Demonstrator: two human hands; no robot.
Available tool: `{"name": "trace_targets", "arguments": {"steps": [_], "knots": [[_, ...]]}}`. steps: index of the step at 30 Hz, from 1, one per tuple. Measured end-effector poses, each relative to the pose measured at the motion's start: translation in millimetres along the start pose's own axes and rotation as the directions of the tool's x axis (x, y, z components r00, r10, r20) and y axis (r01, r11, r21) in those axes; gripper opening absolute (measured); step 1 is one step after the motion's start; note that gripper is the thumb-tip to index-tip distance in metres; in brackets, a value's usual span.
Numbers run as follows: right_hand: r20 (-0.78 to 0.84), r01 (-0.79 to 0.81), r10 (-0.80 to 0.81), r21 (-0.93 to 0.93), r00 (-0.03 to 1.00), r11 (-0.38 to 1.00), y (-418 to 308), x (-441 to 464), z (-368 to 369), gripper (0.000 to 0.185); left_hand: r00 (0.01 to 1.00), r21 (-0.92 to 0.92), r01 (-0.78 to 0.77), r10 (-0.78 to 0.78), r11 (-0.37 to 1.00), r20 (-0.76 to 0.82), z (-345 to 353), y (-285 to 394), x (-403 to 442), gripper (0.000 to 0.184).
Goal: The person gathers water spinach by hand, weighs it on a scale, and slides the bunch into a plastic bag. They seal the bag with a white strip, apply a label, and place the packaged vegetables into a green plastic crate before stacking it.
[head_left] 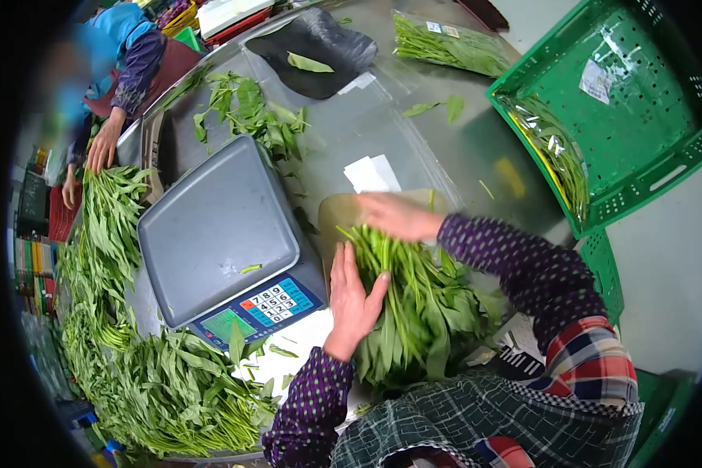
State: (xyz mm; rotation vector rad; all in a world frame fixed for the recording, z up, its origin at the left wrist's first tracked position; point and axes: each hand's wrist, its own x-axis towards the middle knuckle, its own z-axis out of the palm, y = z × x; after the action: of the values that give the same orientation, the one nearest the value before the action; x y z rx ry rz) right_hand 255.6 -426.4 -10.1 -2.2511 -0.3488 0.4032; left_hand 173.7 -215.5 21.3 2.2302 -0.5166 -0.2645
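A loose bunch of leafy green vegetables [425, 316] lies on the metal table in front of me, stems toward the far side. My left hand [355, 296] rests along the left side of the stems, fingers straight and thumb apart. Across the cut stem ends, my right hand [398, 217] is stretched out nearly flat, slightly blurred by motion, its fingertips partly hidden. Left of the bunch stands a grey digital scale [218, 234], with a bit of stem on its pan. Small white paper slips [372, 173] lie beyond my right hand.
A large pile of greens [179, 390] spreads along the left. A co-worker's hand [105, 144] touches its far end. At right, a green crate [639, 101] holds bagged greens [554, 148]. Another packed bag [448, 45] and a black plastic sheet [312, 51] lie at the back.
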Motion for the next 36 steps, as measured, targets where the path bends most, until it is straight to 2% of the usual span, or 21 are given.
{"name": "trace_targets", "arguments": {"steps": [1,4,5,6,8,9,11,15,17,18,20,22,24,26,28,29,30,31,33,34,36], "knots": [[-0.097,-0.064,0.063,-0.006,0.993,0.998,-12,-11,21,0.057,0.999,0.033,0.036,-0.036,0.999,0.018,13,-5,2,0.078],[-0.330,0.105,-0.030,0.210,0.944,0.972,-9,-12,6,0.052,0.998,0.130,0.032,-0.039,0.991,0.055,27,-11,0,0.086],[-0.487,0.102,-0.104,-0.032,0.867,0.994,-3,-13,-12,0.048,0.999,0.088,0.032,-0.035,0.996,0.036,27,-12,0,0.087],[-0.497,0.100,-0.100,-0.027,0.862,0.995,0,-24,-22,0.048,0.999,0.040,0.030,-0.030,0.999,0.012,27,-12,1,0.087],[-0.627,-0.223,0.152,-0.036,0.764,0.974,5,-49,-40,0.044,1.000,0.044,0.000,0.000,0.999,-0.004,27,-15,2,0.086],[-0.631,-0.225,0.148,-0.043,0.762,0.973,6,-59,-40,0.044,1.000,0.038,0.001,-0.001,0.999,-0.009,29,-16,2,0.085],[-0.318,-0.473,0.380,-0.301,0.869,0.828,6,-80,-24,0.030,1.000,0.042,-0.002,0.002,0.999,-0.019,34,-20,2,0.077],[-0.342,-0.469,0.352,-0.367,0.871,0.803,4,-96,15,0.028,0.996,0.108,-0.026,0.034,0.994,-0.078,36,-16,8,0.061],[-0.375,-0.535,0.445,-0.179,0.813,0.826,-13,-103,13,0.019,0.987,0.215,-0.091,0.117,0.972,-0.114,32,-12,14,0.059],[-0.378,-0.530,0.437,-0.188,0.816,0.827,-16,-103,22,0.019,0.970,0.316,-0.145,0.198,0.938,-0.143,32,-9,17,0.057],[-0.508,-0.465,0.343,-0.132,0.790,0.875,-16,-101,50,0.017,0.967,0.318,-0.144,0.202,0.937,-0.156,39,-12,20,0.053],[-0.495,-0.480,0.333,-0.206,0.803,0.853,-18,-104,37,0.020,0.982,0.329,-0.118,0.159,0.937,-0.099,36,-13,23,0.051],[-0.319,-0.425,0.462,0.183,0.827,0.887,-29,-120,-7,0.027,0.925,0.395,-0.158,0.276,0.905,-0.263,7,5,14,0.051],[-0.365,-0.433,0.483,0.215,0.796,0.876,1,-140,-21,0.032,0.882,0.365,-0.136,0.280,0.921,-0.378,-21,-1,-4,0.047],[-0.419,-0.426,0.494,0.250,0.762,0.870,33,-151,-17,0.038,0.923,0.065,0.308,-0.282,0.949,-0.260,-35,-3,-24,0.040],[-0.148,-0.374,0.548,0.585,0.823,0.720,47,-154,-6,0.042,0.920,-0.045,0.295,-0.296,0.955,-0.258,-31,-11,-31,0.037],[0.121,-0.354,0.472,0.822,0.873,0.445,51,-153,2,0.047,0.924,-0.020,0.356,-0.355,0.934,-0.143,-28,-26,-35,0.043],[0.138,-0.385,0.445,0.756,0.885,0.530,43,-149,5,0.045,0.906,-0.129,0.423,-0.424,0.897,0.024,-21,-43,-36,0.047],[0.074,-0.333,0.406,0.715,0.911,0.615,18,-145,20,0.071,0.850,-0.404,0.526,-0.439,0.749,0.291,-14,-51,-37,0.055],[-0.002,-0.440,0.563,0.623,0.826,0.647,-16,-150,20,0.081,0.833,-0.551,0.553,-0.394,0.626,0.389,-11,-47,-39,0.059],[-0.134,-0.315,0.469,0.581,0.873,0.750,-14,-138,44,0.066,0.798,-0.630,0.602,-0.387,0.491,0.461,-11,-33,-41,0.066]]}}
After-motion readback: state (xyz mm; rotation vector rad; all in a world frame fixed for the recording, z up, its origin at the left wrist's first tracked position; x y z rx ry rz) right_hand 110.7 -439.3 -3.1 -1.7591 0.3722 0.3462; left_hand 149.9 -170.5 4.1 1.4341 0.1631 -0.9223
